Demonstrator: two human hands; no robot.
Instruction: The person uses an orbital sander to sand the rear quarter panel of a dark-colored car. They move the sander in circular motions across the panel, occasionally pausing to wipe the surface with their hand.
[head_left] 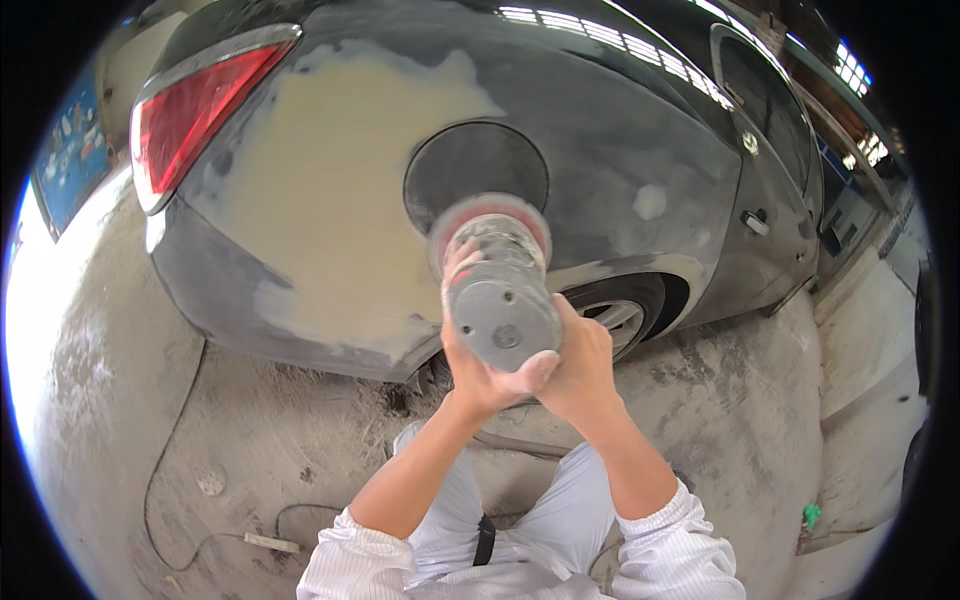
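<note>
Both my hands are closed round a dusty grey power sander (505, 315) in front of the car's rear side panel. My left hand (468, 365) wraps its left side, some fingers showing near the head. My right hand (580, 375) grips from the right, its fingers mostly hidden behind the tool. The sander's round pad (490, 212) overlaps the lower part of the round fuel flap (476, 165); whether it touches the panel I cannot tell. A wide patch of pale yellow filler (320, 200) covers the dark grey panel (620, 150) left of the flap.
A red tail light (205, 115) is at the upper left, the rear wheel (615, 315) at the right. A dark cable (165, 450) runs over the dusty concrete floor (720, 450) to a pale power strip (272, 543). A blue panel (75, 150) stands far left.
</note>
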